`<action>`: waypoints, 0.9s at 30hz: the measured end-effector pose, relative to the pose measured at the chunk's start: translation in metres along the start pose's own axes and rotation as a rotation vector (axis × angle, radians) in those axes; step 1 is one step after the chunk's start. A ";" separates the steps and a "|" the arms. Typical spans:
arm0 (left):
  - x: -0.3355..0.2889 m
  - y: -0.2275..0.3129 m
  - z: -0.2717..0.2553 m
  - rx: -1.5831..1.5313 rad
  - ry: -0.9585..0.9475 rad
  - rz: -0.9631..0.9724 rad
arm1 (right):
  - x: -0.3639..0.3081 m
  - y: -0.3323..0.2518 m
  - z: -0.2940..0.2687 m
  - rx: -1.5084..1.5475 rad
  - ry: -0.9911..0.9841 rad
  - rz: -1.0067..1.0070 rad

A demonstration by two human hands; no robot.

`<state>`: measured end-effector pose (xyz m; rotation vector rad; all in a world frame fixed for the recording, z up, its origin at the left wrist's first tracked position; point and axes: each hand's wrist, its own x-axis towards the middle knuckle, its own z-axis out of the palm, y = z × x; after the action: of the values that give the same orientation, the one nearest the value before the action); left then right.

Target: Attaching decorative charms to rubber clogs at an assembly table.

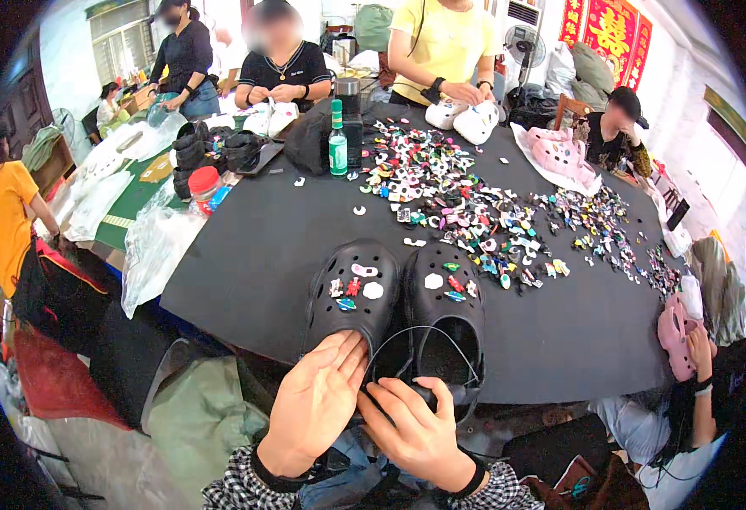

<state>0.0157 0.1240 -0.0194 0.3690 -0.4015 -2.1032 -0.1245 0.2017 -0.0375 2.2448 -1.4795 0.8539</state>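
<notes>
Two black clogs stand side by side at the near edge of the table, toes pointing away from me. Colourful charms sit in the holes of the left clog point(326, 306) and the right clog point(428, 306), among them white ones, red ones and ringed-planet shapes. My left hand point(313, 412) is palm up, its straight fingers reaching into the left clog's opening, with the fingertips hidden inside. At the heel of the right clog, my right hand point(420, 438) has its fingers curled over the black rim and strap. A thin dark loop arches over that opening.
Loose charms point(483, 217) lie in a broad heap on the dark table point(254, 263). A green bottle point(337, 144) stands beyond the clogs, and a red-lidded jar point(206, 189) at left. Several people work around the table; pink clogs point(560, 157) and white clogs point(475, 121) are near them.
</notes>
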 end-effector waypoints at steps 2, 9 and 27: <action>0.004 -0.003 -0.008 -0.030 -0.009 -0.002 | 0.002 -0.007 -0.004 -0.011 -0.009 0.008; 0.021 -0.017 0.006 -0.089 0.189 0.035 | -0.023 0.005 0.004 -0.092 -0.024 -0.023; -0.008 -0.052 -0.009 0.310 0.028 0.245 | -0.050 0.022 -0.007 -0.101 0.292 0.249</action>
<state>-0.0154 0.1559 -0.0481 0.5016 -0.7232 -1.7968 -0.1609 0.2328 -0.0651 1.7978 -1.6377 1.1005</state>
